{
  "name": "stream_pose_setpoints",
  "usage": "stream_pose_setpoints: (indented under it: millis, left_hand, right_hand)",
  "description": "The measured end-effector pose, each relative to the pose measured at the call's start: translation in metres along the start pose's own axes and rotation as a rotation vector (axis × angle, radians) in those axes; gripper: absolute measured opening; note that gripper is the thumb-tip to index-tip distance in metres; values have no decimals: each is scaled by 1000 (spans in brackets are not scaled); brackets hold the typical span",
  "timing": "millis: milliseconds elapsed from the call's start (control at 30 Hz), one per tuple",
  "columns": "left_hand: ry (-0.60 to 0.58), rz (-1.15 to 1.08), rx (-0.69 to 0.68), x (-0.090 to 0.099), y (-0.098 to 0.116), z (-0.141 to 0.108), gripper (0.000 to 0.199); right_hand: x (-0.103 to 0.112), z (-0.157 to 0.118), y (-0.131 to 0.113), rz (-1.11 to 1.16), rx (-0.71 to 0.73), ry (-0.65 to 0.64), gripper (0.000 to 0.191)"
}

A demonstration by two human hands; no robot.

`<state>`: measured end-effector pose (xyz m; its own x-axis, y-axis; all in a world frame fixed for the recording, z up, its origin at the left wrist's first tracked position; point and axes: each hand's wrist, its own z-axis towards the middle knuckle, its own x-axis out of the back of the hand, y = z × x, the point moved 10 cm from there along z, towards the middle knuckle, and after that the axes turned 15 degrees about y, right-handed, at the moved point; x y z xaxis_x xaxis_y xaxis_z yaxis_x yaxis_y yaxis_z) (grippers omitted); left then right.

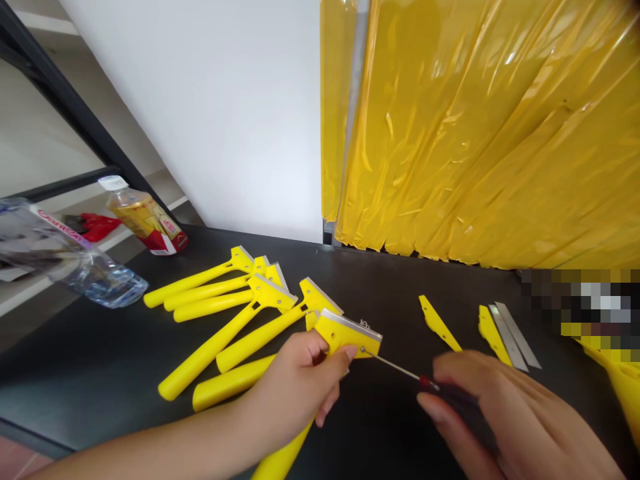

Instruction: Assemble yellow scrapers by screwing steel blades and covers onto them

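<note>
My left hand point(315, 377) is closed round the head of a yellow scraper point(345, 330), its thumb pressed on the face and a metal blade along the top edge. The scraper's handle slants down toward the bottom of the view. In my right hand point(505, 413) is a screwdriver point(400, 369) with a thin shaft and a red collar; its tip touches a screw near the right end of the scraper head. The palm hides most of its handle. Left of my hands lie several more yellow scrapers point(210, 347), some with their heads overlapping. Small screws point(366, 325) show behind the held head.
Right of centre lie a yellow clamp plate point(437, 323), another yellow plate point(494, 337) and bare blades point(517, 340). A clear bottle point(100, 273) and a juice bottle point(150, 223) stand at left. Yellow plastic film point(475, 133) hangs behind the black table point(100, 373).
</note>
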<state>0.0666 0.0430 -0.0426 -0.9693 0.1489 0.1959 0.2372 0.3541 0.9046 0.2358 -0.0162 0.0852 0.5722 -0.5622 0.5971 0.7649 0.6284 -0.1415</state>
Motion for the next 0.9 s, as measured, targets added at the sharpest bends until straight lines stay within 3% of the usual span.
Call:
stream_pose_setpoints:
  millis: [133,300,600,900]
  left_hand:
    - [1,-7,16,0,-5,2,46]
    - [4,-21,22,1,-9,4,46]
    - [18,-17,15,2,-8,6,46]
    - [22,-14,8,3,-7,7,44]
  right_hand:
    - [-3,-1,1,9,7,-26,5]
    - [-9,-3,13,-41,-91,-92,18]
    - [-9,6,8,-53,-48,-95,23]
    - [-11,0,6,-7,-97,-149,15]
